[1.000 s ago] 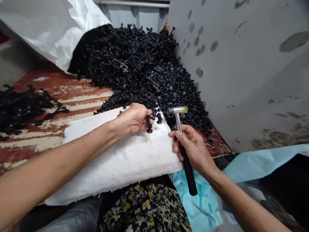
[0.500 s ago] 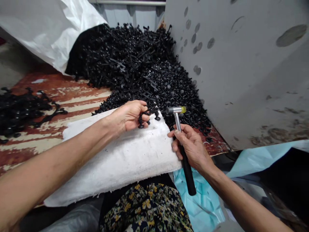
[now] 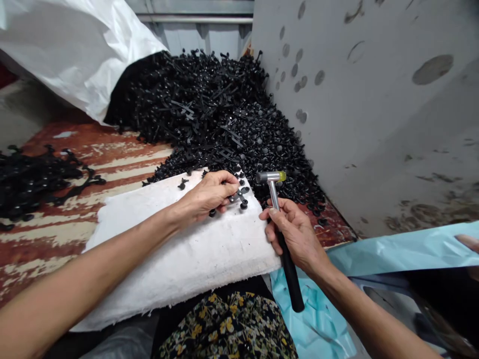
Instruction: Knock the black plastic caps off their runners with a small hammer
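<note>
Two hands are working mid-frame. At lower right, the right hand [image 3: 295,234] is gripping a hammer [image 3: 290,276], fingers wrapped tight. Left of it, the left hand [image 3: 209,194] is pinching a black plastic piece [image 3: 239,195] against the white pad [image 3: 194,254]. Beyond, a black pile [image 3: 209,109] is covering the tabletop [image 3: 75,164].

This is a small workshop for hand piecework, rough and plainly used. A great heap [image 3: 209,109] of identical black moulded parts lies at the mouth of a white sack [image 3: 75,50] on a bench [image 3: 112,149] whose red paint is worn to streaks (a second pile [image 3: 33,179] sits at its left end), beside a stained grey board [image 3: 374,124]. A light hammer [image 3: 274,195] and a white pad [image 3: 187,249] make up the work spot.
</note>
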Demonstrator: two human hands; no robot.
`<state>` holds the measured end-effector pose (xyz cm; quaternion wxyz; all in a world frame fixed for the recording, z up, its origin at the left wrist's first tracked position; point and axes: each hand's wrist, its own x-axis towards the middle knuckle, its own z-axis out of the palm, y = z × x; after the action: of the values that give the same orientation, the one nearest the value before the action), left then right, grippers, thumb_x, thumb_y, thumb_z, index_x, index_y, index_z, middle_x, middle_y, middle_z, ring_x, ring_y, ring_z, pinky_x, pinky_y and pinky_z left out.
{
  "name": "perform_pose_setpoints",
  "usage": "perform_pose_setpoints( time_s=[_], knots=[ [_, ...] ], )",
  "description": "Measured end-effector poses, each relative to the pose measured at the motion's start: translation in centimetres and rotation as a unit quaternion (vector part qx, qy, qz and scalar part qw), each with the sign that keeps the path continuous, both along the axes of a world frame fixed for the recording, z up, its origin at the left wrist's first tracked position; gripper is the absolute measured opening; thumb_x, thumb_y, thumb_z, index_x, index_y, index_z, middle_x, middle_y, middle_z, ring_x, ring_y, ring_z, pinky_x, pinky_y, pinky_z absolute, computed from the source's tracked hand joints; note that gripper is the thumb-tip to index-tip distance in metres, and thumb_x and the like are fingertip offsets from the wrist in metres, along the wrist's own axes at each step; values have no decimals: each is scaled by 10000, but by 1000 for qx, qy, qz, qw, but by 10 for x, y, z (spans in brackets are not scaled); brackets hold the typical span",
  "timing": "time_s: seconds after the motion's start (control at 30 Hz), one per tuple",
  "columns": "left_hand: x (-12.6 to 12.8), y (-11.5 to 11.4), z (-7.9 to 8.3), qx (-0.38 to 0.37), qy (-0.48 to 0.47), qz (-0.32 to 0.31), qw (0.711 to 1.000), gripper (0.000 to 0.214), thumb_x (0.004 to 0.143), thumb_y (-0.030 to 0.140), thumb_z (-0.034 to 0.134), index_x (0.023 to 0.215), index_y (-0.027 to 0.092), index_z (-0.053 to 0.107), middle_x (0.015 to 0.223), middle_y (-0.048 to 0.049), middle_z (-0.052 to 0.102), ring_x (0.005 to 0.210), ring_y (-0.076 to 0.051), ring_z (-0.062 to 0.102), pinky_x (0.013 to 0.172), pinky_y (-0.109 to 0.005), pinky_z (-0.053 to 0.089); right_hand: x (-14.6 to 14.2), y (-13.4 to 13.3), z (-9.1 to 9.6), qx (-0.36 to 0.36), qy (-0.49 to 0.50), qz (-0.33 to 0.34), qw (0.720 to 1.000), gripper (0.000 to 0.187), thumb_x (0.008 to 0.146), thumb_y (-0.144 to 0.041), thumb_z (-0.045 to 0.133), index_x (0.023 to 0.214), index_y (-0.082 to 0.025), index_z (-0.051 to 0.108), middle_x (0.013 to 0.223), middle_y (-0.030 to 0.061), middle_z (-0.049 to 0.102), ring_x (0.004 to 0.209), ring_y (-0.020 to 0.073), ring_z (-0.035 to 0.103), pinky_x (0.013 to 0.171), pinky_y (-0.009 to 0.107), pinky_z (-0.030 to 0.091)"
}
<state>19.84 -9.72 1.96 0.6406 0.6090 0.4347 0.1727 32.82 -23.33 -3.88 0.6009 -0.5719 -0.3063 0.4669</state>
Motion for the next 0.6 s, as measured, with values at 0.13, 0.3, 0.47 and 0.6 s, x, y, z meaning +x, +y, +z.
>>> perform_pose_setpoints(
  time_s=[0.13,0.3,0.47,0.6],
  knots=[
    [0,3,-3,29,13,10,999,127,823,66,560,730,148,583,492,63,442,369,-52,401,310,-150,338,0,-1,0,0,4,-4,1000,244,850,-408,581,938,-209,471,616,-77,616,270,19,370,285,145,251],
    [1,12,-5,-2,-10,54,998,151,832,54,541,721,157,549,487,68,440,333,-31,361,291,-130,231,0,0,0,1,12,-11,1000,293,814,-432,609,948,-213,469,692,-67,623,291,15,381,272,140,262],
    [1,15,-7,-24,-22,59,998,156,839,60,535,713,151,541,543,46,509,324,-16,344,292,-133,207,0,1,-1,1,19,-12,1000,295,811,-428,617,954,-213,476,716,-62,620,304,12,383,266,133,278],
    [1,13,-8,-3,-5,25,1000,126,824,107,605,721,156,552,502,62,467,351,-31,374,305,-134,232,1,2,-1,1,22,-11,1000,280,817,-421,610,943,-209,477,700,-68,609,305,9,376,264,129,285]
  ],
)
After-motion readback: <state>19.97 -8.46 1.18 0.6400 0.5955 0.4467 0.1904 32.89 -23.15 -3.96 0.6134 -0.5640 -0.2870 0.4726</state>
